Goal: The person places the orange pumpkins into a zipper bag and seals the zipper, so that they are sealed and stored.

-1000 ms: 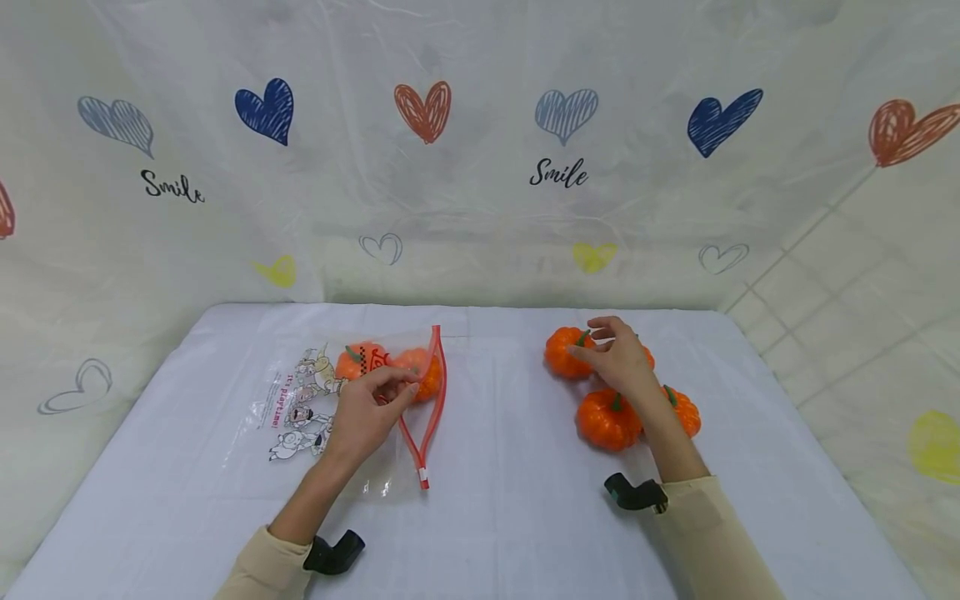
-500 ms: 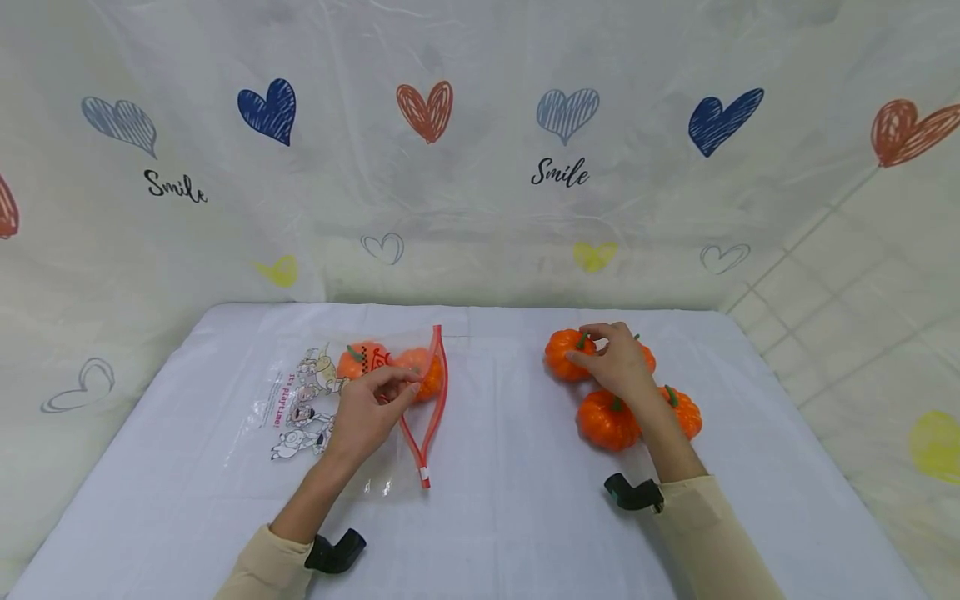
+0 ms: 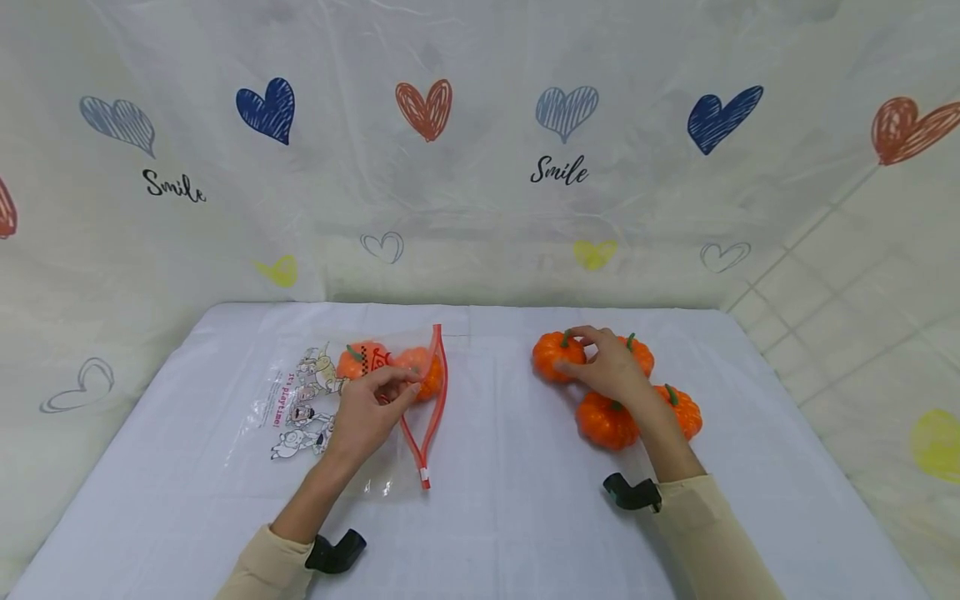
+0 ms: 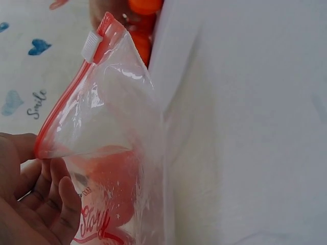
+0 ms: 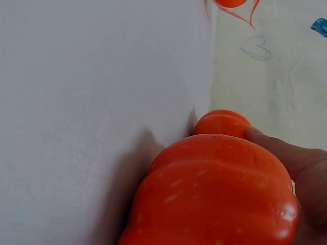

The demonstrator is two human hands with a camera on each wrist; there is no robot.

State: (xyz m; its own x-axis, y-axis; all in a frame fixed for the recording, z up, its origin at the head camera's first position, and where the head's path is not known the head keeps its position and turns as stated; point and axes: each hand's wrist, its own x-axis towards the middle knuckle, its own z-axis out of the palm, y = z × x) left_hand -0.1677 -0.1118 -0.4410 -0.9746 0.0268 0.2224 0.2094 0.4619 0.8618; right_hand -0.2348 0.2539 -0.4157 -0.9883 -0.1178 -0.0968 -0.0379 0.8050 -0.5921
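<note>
My left hand (image 3: pixel 367 421) pinches the open edge of a clear zip bag (image 4: pixel 120 97) with red trim, a white slider and cartoon print. Two toy pumpkins (image 3: pixel 362 360) show through the plastic. In the left wrist view the bag's mouth gapes, thumb and finger on the red strip. On the right of the table, my right hand (image 3: pixel 611 367) grips an orange toy pumpkin (image 3: pixel 551 358) with a green stem, the thumb against its near side. In the right wrist view, a nearer pumpkin (image 5: pixel 219 199) partly covers the held one (image 5: pixel 223 122).
Several other pumpkins sit close under and behind my right forearm, including one in front (image 3: pixel 606 421), one to its right (image 3: pixel 682 412) and one behind the hand (image 3: pixel 641 354). A white cloth covers the table (image 3: pixel 495 517). A heart-printed curtain (image 3: pixel 480 208) hangs behind it.
My right hand has closed its fingers on the back-left pumpkin and shifted it slightly left, away from the others. The left hand and bag have stayed put.
</note>
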